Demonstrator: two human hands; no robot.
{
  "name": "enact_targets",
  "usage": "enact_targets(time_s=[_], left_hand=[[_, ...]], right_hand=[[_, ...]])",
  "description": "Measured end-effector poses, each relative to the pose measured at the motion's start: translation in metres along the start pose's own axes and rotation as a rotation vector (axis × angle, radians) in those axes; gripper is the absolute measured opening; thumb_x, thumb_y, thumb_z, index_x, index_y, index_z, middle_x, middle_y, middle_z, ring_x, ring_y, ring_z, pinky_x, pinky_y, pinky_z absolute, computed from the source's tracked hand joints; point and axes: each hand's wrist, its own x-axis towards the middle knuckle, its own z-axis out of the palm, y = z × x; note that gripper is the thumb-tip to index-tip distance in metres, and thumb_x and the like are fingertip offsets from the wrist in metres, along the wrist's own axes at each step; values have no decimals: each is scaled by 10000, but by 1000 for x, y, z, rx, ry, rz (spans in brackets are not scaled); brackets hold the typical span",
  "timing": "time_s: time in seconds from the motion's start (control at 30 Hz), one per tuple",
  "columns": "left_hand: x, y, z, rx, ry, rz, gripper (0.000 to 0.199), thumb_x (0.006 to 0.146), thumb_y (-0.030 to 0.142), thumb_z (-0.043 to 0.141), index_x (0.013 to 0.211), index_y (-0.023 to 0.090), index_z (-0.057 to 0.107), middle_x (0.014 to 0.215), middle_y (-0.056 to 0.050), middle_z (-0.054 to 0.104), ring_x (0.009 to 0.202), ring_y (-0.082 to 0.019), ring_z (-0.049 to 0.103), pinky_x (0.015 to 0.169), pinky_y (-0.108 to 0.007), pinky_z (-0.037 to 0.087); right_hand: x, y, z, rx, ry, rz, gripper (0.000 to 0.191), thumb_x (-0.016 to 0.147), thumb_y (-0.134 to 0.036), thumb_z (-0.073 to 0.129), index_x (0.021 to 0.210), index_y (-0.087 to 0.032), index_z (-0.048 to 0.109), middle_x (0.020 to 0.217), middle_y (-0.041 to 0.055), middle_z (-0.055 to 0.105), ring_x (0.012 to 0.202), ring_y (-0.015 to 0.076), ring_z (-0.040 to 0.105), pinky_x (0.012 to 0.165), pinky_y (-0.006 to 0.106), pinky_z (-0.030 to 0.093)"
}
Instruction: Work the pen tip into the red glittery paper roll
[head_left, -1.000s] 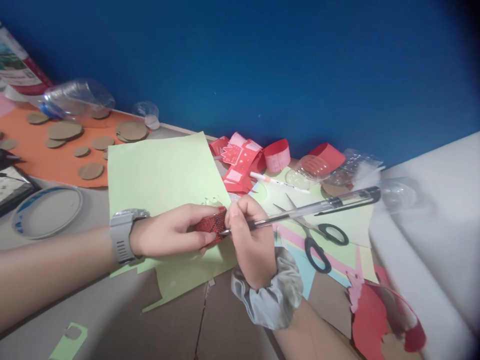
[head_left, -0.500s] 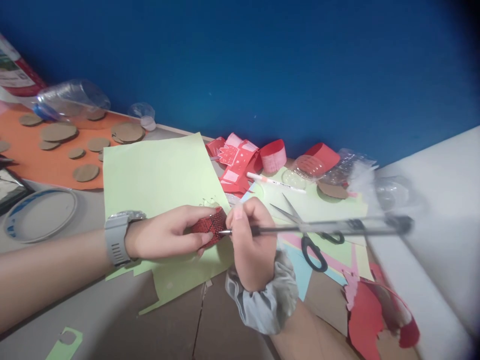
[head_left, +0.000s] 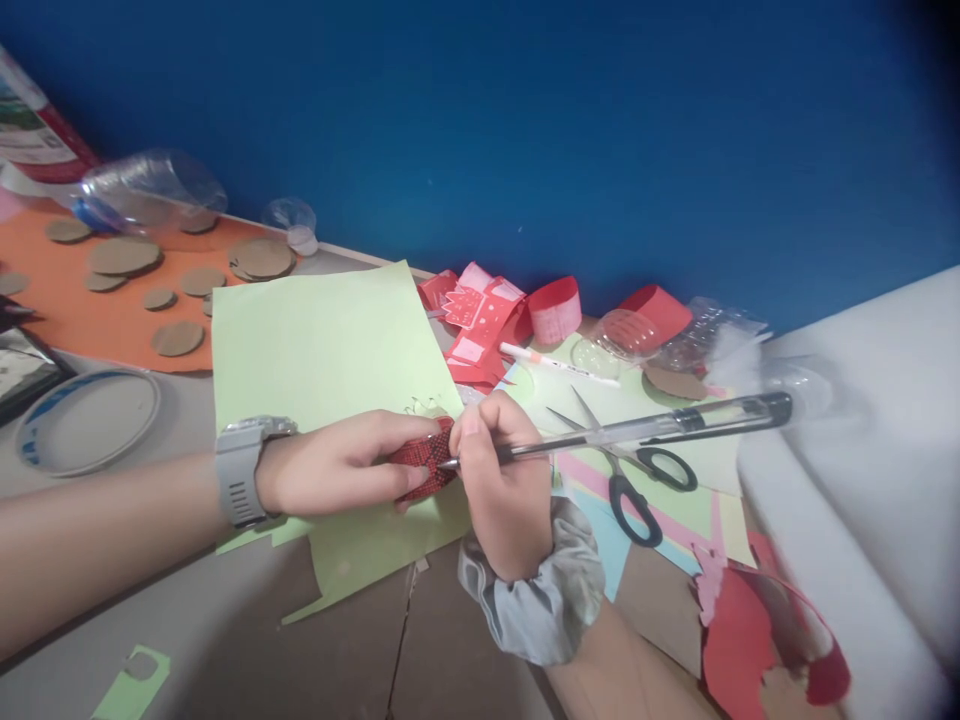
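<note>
My left hand (head_left: pixel 352 465), with a grey watch (head_left: pixel 244 472) on the wrist, pinches a small red piece with a black pattern (head_left: pixel 427 468) over a light green sheet (head_left: pixel 322 350). Closed around a clear pen (head_left: pixel 622 430) with a black cap, my right hand (head_left: pixel 506 475) rests just right of that piece. The pen's metal tip meets the red piece. A grey scrunchie (head_left: pixel 536 590) circles my right wrist.
Black-handled scissors (head_left: pixel 615 465) and a white marker (head_left: pixel 559 364) lie on coloured papers to the right. Behind are red paper strips (head_left: pixel 555 312). Cardboard discs (head_left: pixel 124 256), a plastic bottle (head_left: pixel 154 190) and a tape ring (head_left: pixel 154 420) are at left. Red cutouts (head_left: pixel 735 635) lie lower right.
The back end of the pen has swung up and towards the far side, while its tip stays at the red piece. The whole view has shifted slightly.
</note>
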Motion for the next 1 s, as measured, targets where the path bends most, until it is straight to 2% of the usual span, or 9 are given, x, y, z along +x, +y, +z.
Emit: enact_targets(time_s=[0.53, 1.0], left_hand=[[2, -1, -2, 31, 5, 16, 105, 933, 147, 430, 908, 130, 531, 771, -6, 538, 671, -135, 491, 641, -214, 423], [0, 2, 0, 97, 21, -40, 62, 884, 180, 486, 882, 133, 527, 731, 10, 535, 620, -122, 472, 580, -211, 405]], right_hand=[[0, 1, 1, -38, -4, -24, 307, 885, -183, 473, 618, -217, 325, 559, -66, 302, 512, 83, 303, 482, 235, 281], [1, 0, 2, -33, -18, -31, 285, 861, -170, 458, 622, -226, 311, 559, -73, 280, 509, 84, 292, 472, 226, 282]])
